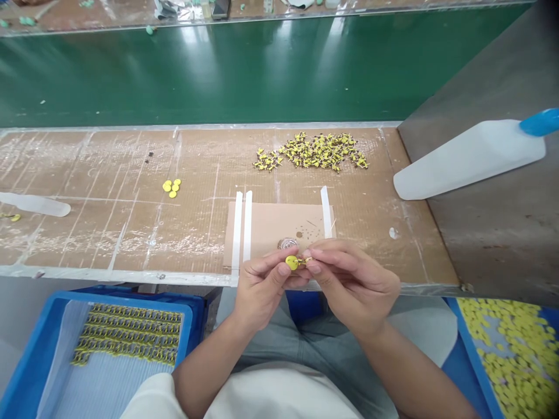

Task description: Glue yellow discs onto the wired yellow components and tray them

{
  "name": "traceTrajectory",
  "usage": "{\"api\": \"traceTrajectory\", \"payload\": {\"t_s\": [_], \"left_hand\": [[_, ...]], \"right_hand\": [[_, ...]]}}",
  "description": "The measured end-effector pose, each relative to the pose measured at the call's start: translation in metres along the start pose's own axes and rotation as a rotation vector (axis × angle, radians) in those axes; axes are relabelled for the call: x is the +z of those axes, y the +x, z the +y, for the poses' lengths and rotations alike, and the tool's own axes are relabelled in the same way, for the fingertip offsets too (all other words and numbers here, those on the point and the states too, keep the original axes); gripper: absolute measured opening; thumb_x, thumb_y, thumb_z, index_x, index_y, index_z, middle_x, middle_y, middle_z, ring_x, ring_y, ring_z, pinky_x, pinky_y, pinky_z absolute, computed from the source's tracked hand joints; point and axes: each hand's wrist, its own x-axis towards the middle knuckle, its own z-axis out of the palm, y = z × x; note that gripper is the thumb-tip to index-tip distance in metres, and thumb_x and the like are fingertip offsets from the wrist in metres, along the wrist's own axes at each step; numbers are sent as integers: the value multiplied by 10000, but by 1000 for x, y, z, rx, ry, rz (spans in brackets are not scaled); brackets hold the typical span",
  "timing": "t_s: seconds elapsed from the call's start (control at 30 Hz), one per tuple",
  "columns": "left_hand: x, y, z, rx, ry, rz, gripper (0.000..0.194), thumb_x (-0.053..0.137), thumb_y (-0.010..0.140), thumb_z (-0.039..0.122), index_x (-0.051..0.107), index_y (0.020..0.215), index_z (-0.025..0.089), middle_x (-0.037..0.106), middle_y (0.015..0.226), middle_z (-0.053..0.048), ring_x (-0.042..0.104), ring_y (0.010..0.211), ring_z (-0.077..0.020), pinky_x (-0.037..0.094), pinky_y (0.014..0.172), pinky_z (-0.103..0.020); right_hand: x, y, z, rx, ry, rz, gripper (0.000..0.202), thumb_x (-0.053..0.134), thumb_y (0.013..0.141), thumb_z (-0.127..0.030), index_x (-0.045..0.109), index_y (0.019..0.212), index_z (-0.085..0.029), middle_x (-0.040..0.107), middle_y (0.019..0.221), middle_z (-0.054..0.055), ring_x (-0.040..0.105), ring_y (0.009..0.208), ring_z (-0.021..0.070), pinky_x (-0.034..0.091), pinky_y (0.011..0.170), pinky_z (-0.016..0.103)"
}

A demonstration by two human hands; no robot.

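Observation:
My left hand pinches a small round yellow disc between thumb and fingertips, above the table's front edge. Right beside it, my right hand is closed on a tiny yellow-and-dark piece that meets the disc; whether the two are joined I cannot tell. Behind my fingers a small clear, shiny dish sits on a cardboard sheet held down by white tape strips. A heap of small yellow-and-dark pieces lies farther back on the table.
Several yellow discs lie left of the cardboard sheet. A white bottle with a blue cap leans at the right by a metal panel. Below left, a blue tray holds rows of yellow-and-dark pieces; a bin of yellow discs stands below right. Behind runs a green belt.

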Motion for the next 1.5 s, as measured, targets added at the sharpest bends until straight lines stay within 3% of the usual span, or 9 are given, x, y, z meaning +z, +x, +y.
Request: {"api": "traceTrajectory", "payload": {"t_s": [1.03, 1.27, 1.5], "left_hand": [[-1, 1, -1, 20, -48, -47, 225, 779, 813, 288, 787, 1028, 226, 801, 944, -50, 766, 768, -145, 633, 731, -192], [0, 1, -1, 26, -5, 10, 246, 822, 759, 306, 797, 990, 227, 800, 927, -69, 768, 750, -182, 651, 707, -250], [-2, 1, -1, 31, -5, -34, 206, 785, 804, 292, 794, 1004, 248, 799, 946, -67, 770, 770, -183, 653, 731, -265]], "right_hand": [[0, 1, 5, -72, -5, -17, 366, 728, 754, 49, 757, 1011, -210, 740, 888, 46, 714, 799, 181, 609, 676, 300], [2, 2, 4, -73, -16, -13, 377, 726, 766, 27, 759, 1027, -243, 743, 877, 35, 718, 779, 180, 620, 660, 302], [2, 1, 4, -63, 0, -12, 377, 724, 755, 49, 761, 1009, -227, 740, 875, 38, 717, 780, 180, 617, 651, 296]]}}
